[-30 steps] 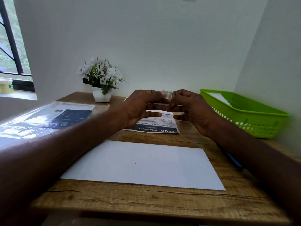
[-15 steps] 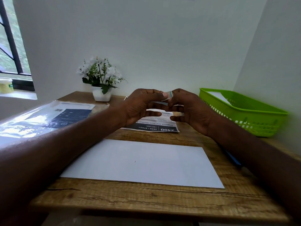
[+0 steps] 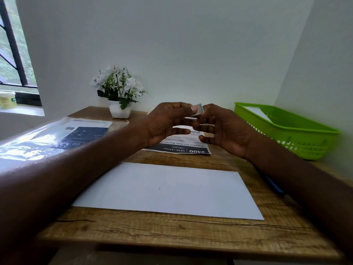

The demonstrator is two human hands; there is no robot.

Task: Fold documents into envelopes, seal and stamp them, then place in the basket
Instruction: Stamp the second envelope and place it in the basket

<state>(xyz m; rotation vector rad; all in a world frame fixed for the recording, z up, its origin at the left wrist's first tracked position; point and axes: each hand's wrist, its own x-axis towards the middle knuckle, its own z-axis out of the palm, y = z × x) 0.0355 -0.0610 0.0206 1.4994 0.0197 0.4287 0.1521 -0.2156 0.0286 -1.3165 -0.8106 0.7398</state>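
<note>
Barely shifting from a moment ago, we're still pinching the stamp (image 3: 197, 109) between curled fingertips of the left hand (image 3: 168, 123) and right hand (image 3: 223, 129), likely peeling it, above the white envelope (image 3: 172, 190) lying flat, basket (image 3: 298, 134) waiting on the right.

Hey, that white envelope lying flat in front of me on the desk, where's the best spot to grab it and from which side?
Probably its right short edge, coming in from the right. The white envelope lies flat on the wooden desk, so there is nothing to grip from above; a thumb slid under that bare edge could lift it. Both hands now pinch the stamp.
</note>
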